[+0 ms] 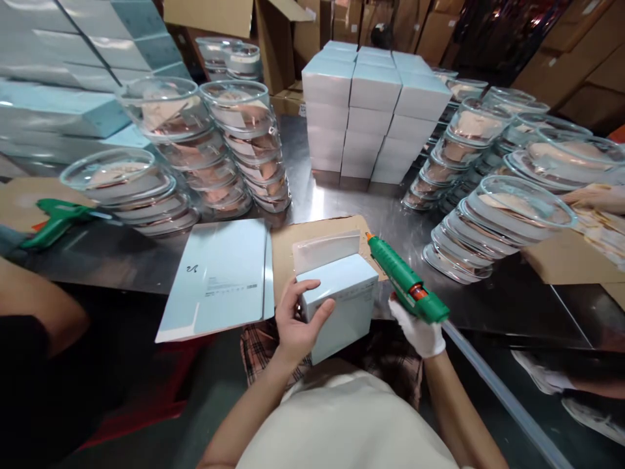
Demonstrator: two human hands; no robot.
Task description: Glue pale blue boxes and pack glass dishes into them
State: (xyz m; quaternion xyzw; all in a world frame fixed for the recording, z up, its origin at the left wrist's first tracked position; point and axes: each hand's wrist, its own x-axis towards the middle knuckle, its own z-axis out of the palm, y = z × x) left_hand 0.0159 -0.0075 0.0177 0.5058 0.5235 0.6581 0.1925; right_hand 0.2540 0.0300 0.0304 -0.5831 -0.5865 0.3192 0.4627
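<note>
My bare left hand (299, 320) grips the near left corner of a pale blue box (344, 312), thumb on its front and fingers over its top. A flap (328, 251) stands up behind the box's top face. In my white-gloved right hand (420, 331) is a green glue gun (403, 273), its orange nozzle pointing up and left, close to the box's right side. A long clear glue stick (502, 391) trails from its rear. Under the box's far side lies a cardboard sheet (288, 241). Flat pale blue card sheets (219, 277) lie to the left.
Stacks of clear round containers (256, 143) stand left and right on the metal table (312, 202). A block of boxes (374, 111) is at the back. Another green glue gun (56, 221) lies at left near a person's arm (39, 306); another person's hand (598, 197) is at right.
</note>
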